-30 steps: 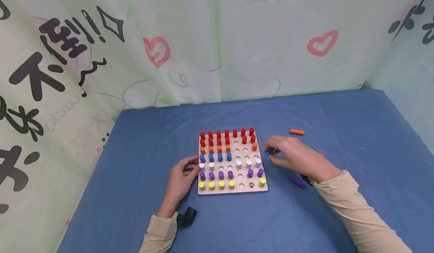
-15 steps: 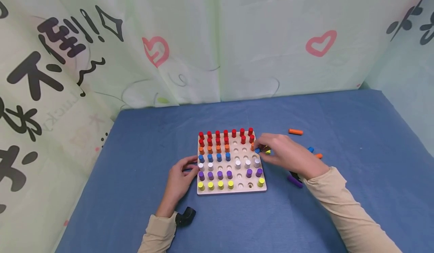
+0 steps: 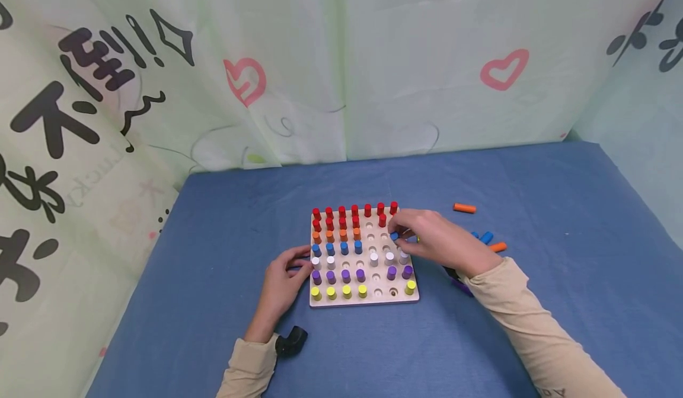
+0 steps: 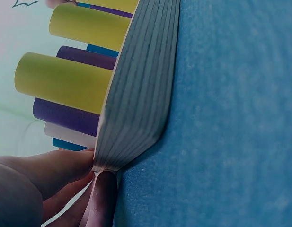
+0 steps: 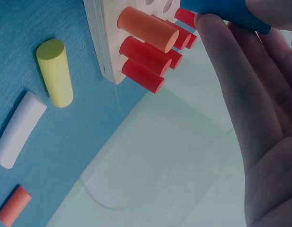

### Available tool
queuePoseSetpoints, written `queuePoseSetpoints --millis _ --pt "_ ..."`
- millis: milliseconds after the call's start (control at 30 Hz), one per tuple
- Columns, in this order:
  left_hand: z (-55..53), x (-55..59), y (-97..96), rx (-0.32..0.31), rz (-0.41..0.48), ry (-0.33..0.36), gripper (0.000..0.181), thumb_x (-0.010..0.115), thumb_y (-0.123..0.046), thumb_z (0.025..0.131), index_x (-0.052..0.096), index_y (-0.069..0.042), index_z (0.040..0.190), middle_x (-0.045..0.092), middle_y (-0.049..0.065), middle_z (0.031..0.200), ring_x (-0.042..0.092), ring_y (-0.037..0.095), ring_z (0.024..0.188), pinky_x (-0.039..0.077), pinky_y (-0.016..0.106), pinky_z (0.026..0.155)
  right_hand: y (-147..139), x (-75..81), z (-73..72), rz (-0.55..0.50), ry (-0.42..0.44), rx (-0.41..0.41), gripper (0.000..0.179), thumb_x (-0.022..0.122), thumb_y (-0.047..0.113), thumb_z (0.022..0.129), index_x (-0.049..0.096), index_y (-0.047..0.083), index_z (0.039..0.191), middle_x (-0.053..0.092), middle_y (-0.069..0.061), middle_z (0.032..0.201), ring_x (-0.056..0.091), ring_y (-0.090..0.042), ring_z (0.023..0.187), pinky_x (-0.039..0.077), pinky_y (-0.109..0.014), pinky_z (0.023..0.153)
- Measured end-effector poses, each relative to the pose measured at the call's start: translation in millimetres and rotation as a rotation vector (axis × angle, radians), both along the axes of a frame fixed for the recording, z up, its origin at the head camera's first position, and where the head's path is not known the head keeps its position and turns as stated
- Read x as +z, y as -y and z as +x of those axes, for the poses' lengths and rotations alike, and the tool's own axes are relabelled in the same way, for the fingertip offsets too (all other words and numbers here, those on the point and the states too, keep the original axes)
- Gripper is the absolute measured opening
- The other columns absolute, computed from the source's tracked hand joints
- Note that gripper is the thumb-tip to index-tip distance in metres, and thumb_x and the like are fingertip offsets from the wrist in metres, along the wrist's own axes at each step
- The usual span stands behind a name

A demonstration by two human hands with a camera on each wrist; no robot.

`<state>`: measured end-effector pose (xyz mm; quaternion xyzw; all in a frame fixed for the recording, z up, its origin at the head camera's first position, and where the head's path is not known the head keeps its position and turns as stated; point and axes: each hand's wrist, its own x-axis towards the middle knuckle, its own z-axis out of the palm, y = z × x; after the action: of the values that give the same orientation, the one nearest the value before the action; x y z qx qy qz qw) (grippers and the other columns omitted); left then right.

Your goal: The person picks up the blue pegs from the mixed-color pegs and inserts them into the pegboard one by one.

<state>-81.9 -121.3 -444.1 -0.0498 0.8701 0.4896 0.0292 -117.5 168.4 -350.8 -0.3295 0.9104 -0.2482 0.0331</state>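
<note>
A wooden pegboard [image 3: 352,304] carries rows of red, orange, blue, white, purple and yellow pegs, with several bare holes right of its middle. My left hand [image 3: 284,276] holds the board's left edge; in the left wrist view its thumb [image 4: 70,168] and a finger meet at the board's side. Over the board's right part, my right hand [image 3: 440,238] pinches a blue peg [image 3: 394,236] between thumb and fingers. That same blue peg [image 5: 228,12] shows tilted above the board in the right wrist view. The right hand hides some of the board's right edge.
Loose pegs lie right of the board: an orange peg [image 3: 465,207] at the back, a blue peg [image 3: 486,237] and another orange peg [image 3: 498,247]. A purple peg [image 3: 462,288] is partly under the right wrist. The right wrist view shows a yellow peg [image 5: 56,73] and a white peg [image 5: 20,130].
My right hand has moved left with the blue peg, from beside the board to over its right part. The left hand stays at the left edge.
</note>
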Motion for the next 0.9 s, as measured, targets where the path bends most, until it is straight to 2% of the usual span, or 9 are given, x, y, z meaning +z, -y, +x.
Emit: queuePoseSetpoints --millis 167,433,700,900 --pt "-0.6 0.5 0.2 -0.006 0.001 -0.001 0.036 0.065 -0.02 0.086 0.059 -0.018 0.122 0.059 -0.002 0.115 0.058 0.012 0.092 0.051 0.029 0.079 3.9 -0.8 -2.8 0.014 0.017 0.0 0.016 0.065 0.005 0.081 0.063 0.01 0.096 0.059 0.005 0.091 0.058 -0.008 0.082 0.052 -0.028 0.074" --pt "0.0 0.9 -0.1 -0.004 -0.006 0.0 0.037 0.066 -0.02 0.086 0.059 -0.018 0.122 0.059 -0.002 0.115 0.058 0.012 0.092 0.051 0.028 0.079 8.9 -1.4 -7.4 -0.02 0.051 0.033 0.014 0.063 0.004 0.081 0.062 0.01 0.093 0.058 0.005 0.089 0.059 -0.007 0.081 0.052 -0.03 0.073" --pt "0.8 3.5 -1.5 -0.005 -0.011 -0.011 0.035 0.065 -0.018 0.086 0.059 -0.016 0.121 0.06 -0.001 0.114 0.058 0.012 0.092 0.051 0.03 0.078 15.0 -0.1 -12.3 -0.055 0.094 0.055 0.016 0.065 0.002 0.081 0.061 0.008 0.096 0.058 0.004 0.089 0.06 -0.006 0.081 0.052 -0.026 0.071" --pt "1.4 3.9 -1.9 -0.003 -0.007 -0.011 0.035 0.065 -0.018 0.086 0.059 -0.016 0.121 0.06 -0.001 0.114 0.058 0.012 0.092 0.051 0.029 0.078 18.5 -0.9 -13.8 -0.073 0.133 0.073 0.019 0.065 0.001 0.082 0.061 0.006 0.1 0.059 0.002 0.091 0.061 -0.009 0.082 0.053 -0.027 0.073"
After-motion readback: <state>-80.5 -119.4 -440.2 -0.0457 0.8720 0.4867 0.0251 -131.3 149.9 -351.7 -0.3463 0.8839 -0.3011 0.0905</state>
